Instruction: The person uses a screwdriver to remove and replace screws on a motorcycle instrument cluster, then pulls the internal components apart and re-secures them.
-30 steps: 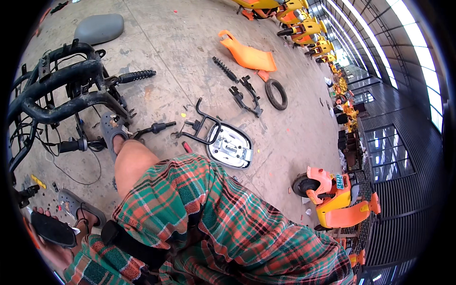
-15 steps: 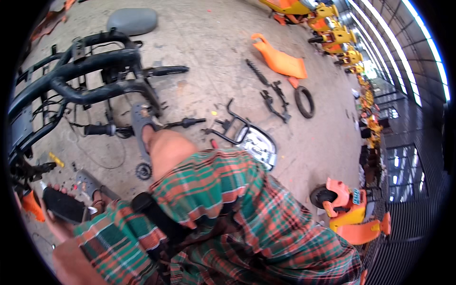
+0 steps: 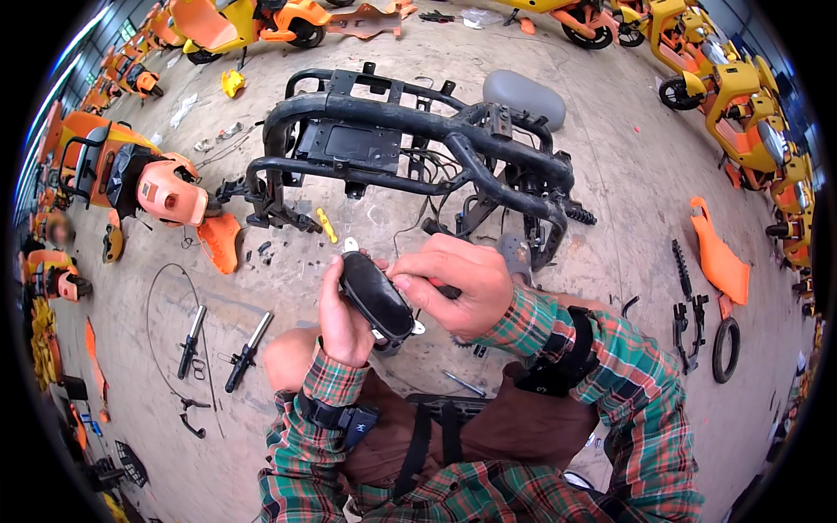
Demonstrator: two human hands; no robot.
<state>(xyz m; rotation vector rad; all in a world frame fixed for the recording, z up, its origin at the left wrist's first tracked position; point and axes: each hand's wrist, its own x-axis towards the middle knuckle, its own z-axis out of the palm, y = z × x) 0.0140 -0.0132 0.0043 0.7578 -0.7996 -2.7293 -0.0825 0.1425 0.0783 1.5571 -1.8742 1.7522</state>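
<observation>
In my left hand (image 3: 343, 315) lies a black oval part (image 3: 376, 295) with a glossy face and small white tabs at its ends, like a scooter's instrument display. It is held tilted above my lap. My right hand (image 3: 465, 285) is closed at the part's right edge, thumb and forefinger pinched together. Between its fingers shows a bit of a dark and red tool handle (image 3: 445, 288), mostly hidden. Just beyond my hands stands a black scooter frame (image 3: 349, 109), with cables hanging from it.
Around me on the floor lie two fork tubes (image 3: 249, 350), a yellow piece (image 3: 327, 225), an orange panel (image 3: 720, 253), a tire (image 3: 725, 349) and a grey seat (image 3: 524, 98). A partly stripped orange scooter (image 3: 170, 187) stands left. Rows of yellow scooters (image 3: 741, 113) line the far right.
My view has swung left, toward the frame. The black oval part was low at the left edge and is now before me. My right hand has come into view beside it.
</observation>
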